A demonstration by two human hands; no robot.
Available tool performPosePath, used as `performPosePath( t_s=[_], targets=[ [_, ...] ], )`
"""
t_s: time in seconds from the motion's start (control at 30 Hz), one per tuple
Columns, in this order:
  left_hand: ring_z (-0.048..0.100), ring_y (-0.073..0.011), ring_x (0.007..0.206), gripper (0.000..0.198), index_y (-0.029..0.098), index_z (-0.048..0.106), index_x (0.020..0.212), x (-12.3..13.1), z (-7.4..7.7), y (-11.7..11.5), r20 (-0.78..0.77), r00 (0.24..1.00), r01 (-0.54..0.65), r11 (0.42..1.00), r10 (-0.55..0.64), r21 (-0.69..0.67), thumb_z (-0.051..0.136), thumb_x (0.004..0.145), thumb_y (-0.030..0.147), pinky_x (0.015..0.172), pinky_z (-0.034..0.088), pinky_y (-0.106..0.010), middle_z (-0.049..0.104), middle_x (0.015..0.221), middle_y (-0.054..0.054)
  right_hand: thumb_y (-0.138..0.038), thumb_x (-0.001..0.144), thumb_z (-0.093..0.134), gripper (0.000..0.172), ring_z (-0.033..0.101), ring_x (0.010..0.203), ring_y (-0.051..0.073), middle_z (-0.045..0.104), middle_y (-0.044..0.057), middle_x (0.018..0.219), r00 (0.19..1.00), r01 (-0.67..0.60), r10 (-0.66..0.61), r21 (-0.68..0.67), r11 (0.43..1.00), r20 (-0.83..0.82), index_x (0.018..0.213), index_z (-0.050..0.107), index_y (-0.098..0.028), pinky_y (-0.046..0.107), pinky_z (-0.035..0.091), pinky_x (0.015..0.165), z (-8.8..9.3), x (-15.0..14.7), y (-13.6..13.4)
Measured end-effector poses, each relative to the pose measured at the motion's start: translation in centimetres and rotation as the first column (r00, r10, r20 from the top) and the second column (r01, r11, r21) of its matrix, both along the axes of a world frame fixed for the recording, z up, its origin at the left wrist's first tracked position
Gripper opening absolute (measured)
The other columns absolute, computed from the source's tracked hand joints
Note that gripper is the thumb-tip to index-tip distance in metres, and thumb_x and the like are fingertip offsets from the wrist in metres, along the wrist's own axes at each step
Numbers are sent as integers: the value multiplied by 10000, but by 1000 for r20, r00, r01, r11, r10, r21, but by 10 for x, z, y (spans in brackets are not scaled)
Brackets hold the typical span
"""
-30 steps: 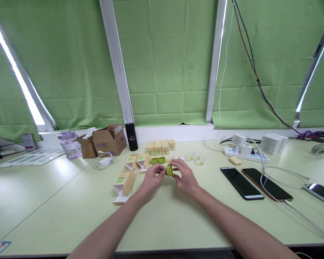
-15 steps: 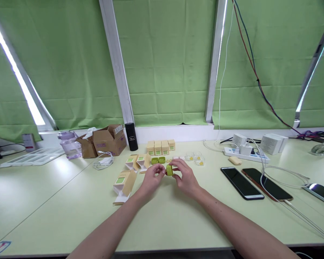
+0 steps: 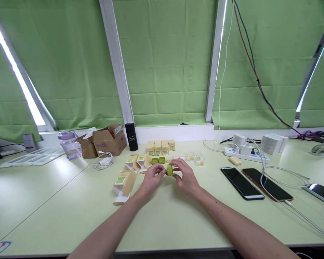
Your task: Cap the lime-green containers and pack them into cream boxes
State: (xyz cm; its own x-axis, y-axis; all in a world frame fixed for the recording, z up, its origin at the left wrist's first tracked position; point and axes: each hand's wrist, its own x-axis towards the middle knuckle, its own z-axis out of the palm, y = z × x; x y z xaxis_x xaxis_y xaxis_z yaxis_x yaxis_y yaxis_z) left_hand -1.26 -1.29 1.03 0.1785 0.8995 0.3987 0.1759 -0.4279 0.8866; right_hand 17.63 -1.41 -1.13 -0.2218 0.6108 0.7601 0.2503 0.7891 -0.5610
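A small yellow-green case (image 3: 169, 170) is held just above the table between both hands. My right hand (image 3: 187, 178) grips it from the right, with thumb and fingers on its edges. My left hand (image 3: 152, 178) is closed in a pinch at its left side; what lies between those fingertips is too small to make out. Just behind the hands sit two green open cases (image 3: 158, 160). Several clear round containers (image 3: 196, 157) with yellow bits lie beyond my right hand. To the left are opened cardboard boxes (image 3: 125, 181) with green labels.
Small closed boxes (image 3: 161, 147) stand in a row at the back. Behind on the left are a black bottle (image 3: 131, 137), a brown carton (image 3: 109, 141) and a purple jug (image 3: 70, 145). Phones (image 3: 242, 183), white cables and a power strip (image 3: 246, 155) occupy the right side.
Hardly anything differs. Both hands keep nearly the same place and hold around the green case.
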Motion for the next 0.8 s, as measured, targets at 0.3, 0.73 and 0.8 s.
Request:
performPosePath(
  t_s=[0.3, 0.73, 0.8],
  targets=[
    [589, -174, 777, 254, 187, 595, 799, -1, -2, 2, 32, 999, 8, 1000, -8, -20, 715, 831, 409, 741, 472, -297, 612, 795, -19, 19, 776, 519, 557, 623, 1137, 236, 589, 85, 1246, 1000, -3, 3, -16, 1000, -6, 1246, 612, -265, 449, 660, 916, 1, 0, 0],
    [628, -186, 808, 269, 185, 586, 811, -1, -3, 3, 110, 994, 33, 998, -27, -58, 741, 812, 405, 764, 493, -302, 618, 800, -17, 8, 763, 540, 544, 635, 1126, 244, 605, 87, 1232, 999, -3, 2, -25, 1000, -45, 1224, 620, -270, 447, 667, 888, 0, 1, 2],
    [635, -189, 811, 275, 185, 581, 814, -1, -2, 2, 122, 992, 42, 997, -34, -66, 742, 812, 407, 771, 496, -308, 624, 801, -19, -4, 765, 558, 541, 634, 1128, 240, 598, 86, 1243, 998, -3, 1, -35, 999, -57, 1232, 616, -271, 437, 667, 885, 0, 1, 2]
  ],
)
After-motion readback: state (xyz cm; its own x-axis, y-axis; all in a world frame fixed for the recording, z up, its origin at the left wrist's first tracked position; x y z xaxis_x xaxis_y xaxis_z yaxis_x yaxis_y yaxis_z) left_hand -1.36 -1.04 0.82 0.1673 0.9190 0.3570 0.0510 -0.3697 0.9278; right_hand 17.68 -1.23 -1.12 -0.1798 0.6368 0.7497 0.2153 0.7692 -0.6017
